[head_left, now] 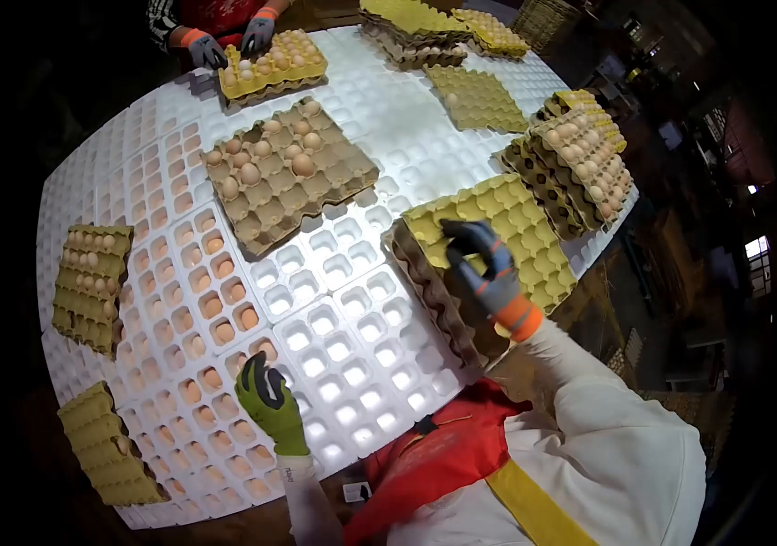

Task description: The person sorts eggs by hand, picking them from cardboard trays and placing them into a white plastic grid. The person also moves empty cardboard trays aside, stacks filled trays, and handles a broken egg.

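Note:
My left hand (270, 405), in a green glove with black fingers, is low over the white foam egg tray (315, 350). Its fingers are bent and apart, and a brown egg (265, 348) sits in a cell just beyond the fingertips. My right hand (484, 264), in a grey glove with an orange cuff, hovers above a yellow pulp egg tray (534, 232) on a stack at the right. The fingers curve with a gap between them, and no egg shows in them. Farther off, a brown pulp tray (270, 205) carries several eggs toward its far side.
Across the table, a co-worker's gloved hands (233, 41) are at a yellow tray of eggs (274, 68). Stacked egg trays (579, 164) stand at the right edge. Two pulp trays lie at the left, one with eggs (92, 273). Foam cells with eggs (211, 391) spread leftward.

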A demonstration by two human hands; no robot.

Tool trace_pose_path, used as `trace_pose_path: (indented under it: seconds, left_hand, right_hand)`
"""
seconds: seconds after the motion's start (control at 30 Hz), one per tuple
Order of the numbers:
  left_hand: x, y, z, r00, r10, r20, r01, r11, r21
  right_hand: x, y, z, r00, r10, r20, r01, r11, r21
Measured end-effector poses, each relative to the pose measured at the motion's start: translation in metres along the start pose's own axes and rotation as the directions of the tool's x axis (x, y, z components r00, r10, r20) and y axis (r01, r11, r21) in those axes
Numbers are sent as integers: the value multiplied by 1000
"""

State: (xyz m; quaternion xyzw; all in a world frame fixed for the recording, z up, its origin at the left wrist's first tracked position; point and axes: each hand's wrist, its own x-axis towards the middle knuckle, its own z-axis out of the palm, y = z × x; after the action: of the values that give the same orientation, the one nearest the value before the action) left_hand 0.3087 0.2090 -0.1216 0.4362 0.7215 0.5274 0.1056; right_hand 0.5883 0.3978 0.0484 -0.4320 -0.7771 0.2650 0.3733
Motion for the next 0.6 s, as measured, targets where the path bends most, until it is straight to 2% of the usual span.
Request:
trace_pose_path:
  seconds: [0.03, 0.07, 0.1, 0.13, 0.17, 0.2, 0.23, 0.27, 0.3, 0.33, 0.37, 0.4, 0.43, 0.47, 0.5, 0.53, 0.57, 0.6]
  left_hand:
    - [-1, 25, 15, 1000, 23, 15, -22, 995, -97]
    - [-3, 58, 31, 990, -53, 130, 79, 977, -199]
    - [-7, 85, 50, 960, -16, 279, 92, 961, -262]
    - [-12, 113, 70, 936, 82, 343, 7, 968, -250]
    - [-16, 153, 89, 896, 6, 444, 121, 959, -257]
    - [-29, 164, 113, 876, 4, 483, 163, 939, -302]
    - [-38, 173, 135, 859, 33, 510, 112, 962, -250]
    - [-44, 191, 152, 905, 43, 423, 47, 979, -200]
    - [-47, 212, 163, 942, 50, 333, -4, 991, -137]
    - [-42, 231, 168, 955, 25, 295, 33, 981, -190]
    - [-32, 244, 172, 965, -5, 262, 69, 969, -239]
    - [-18, 247, 187, 974, 120, 190, -56, 949, -309]
    - [11, 276, 192, 956, 176, 236, -75, 921, -382]
    - [39, 312, 208, 941, 166, 294, 61, 774, -631]
    - [67, 354, 212, 897, 137, 420, 220, 685, -694]
    - [90, 388, 227, 894, 250, 371, 176, 566, -805]
    - [104, 411, 242, 922, 260, 288, 111, 535, -838]
    - [109, 425, 250, 926, 281, 253, 62, 547, -835]
  right_hand:
    - [4, 42, -47, 988, 55, -144, -63, 997, -53]
    - [-1, 93, -99, 957, 174, -230, -221, 956, -193]
    - [-14, 144, -145, 955, 108, -277, -273, 691, -669]
    - [-25, 160, -171, 903, 266, -339, -424, 412, -806]
    - [-36, 181, -188, 841, 459, -286, -483, 399, -779]
    - [-51, 207, -203, 746, 628, -222, -539, 373, -756]
    - [-60, 218, -211, 759, 634, -150, -556, 510, -656]
    - [-69, 226, -219, 768, 636, -78, -572, 626, -530]
    - [-60, 183, -217, 772, 622, -131, -622, 697, -357]
    - [-49, 151, -228, 824, 539, -173, -566, 786, -247]
    - [-51, 163, -244, 834, 513, -203, -508, 857, 84]
    - [-43, 166, -277, 855, 502, -127, -495, 865, 87]
    - [-31, 156, -314, 873, 485, -45, -481, 873, 83]
    - [-15, 132, -338, 870, 487, -75, -443, 839, 317]
    - [-10, 142, -362, 869, 456, -193, -352, 843, 407]
    - [-6, 161, -385, 851, 422, -312, -315, 887, 337]
    - [-5, 186, -401, 821, 376, -429, -284, 922, 265]
    - [-1, 217, -404, 733, 406, -546, -163, 884, 438]
